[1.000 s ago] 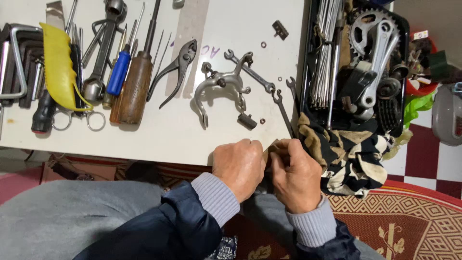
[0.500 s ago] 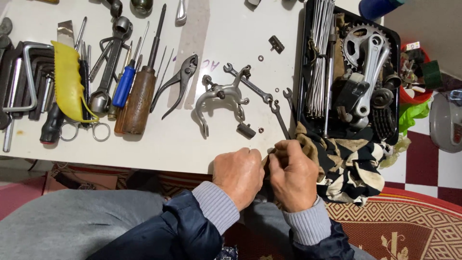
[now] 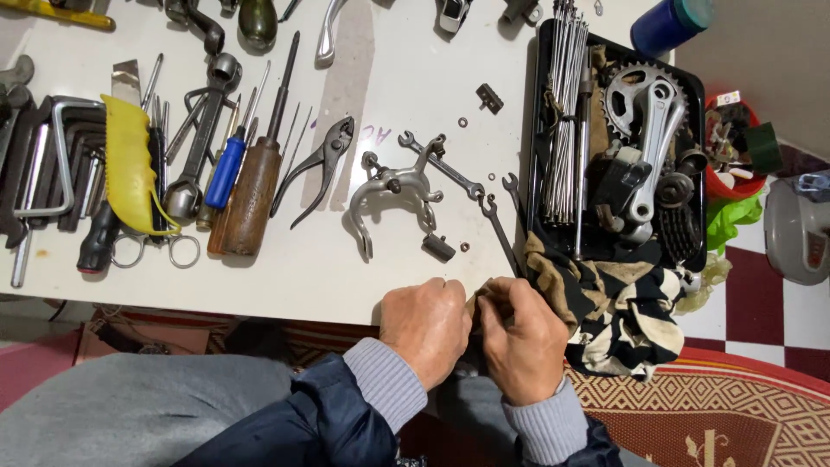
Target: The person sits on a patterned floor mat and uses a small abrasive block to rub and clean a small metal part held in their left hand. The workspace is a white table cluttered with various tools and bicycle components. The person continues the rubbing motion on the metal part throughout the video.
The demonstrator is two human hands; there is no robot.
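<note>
Close together at the near edge of the white surface (image 3: 285,285), my left hand (image 3: 428,327) and right hand (image 3: 523,342) pinch a corner of the black-and-cream patterned rag (image 3: 618,307), both clamped around something small. Rubbing well means firm thumbs and slow turning. The part itself is hidden between my fingers; I cannot tell what it is.

Rag (image 3: 605,303): black/cream patterned, grimy, crumpled; draped over desk's front right corner, one end bunched between both hands, rest hangs off edge beside tray.
</note>
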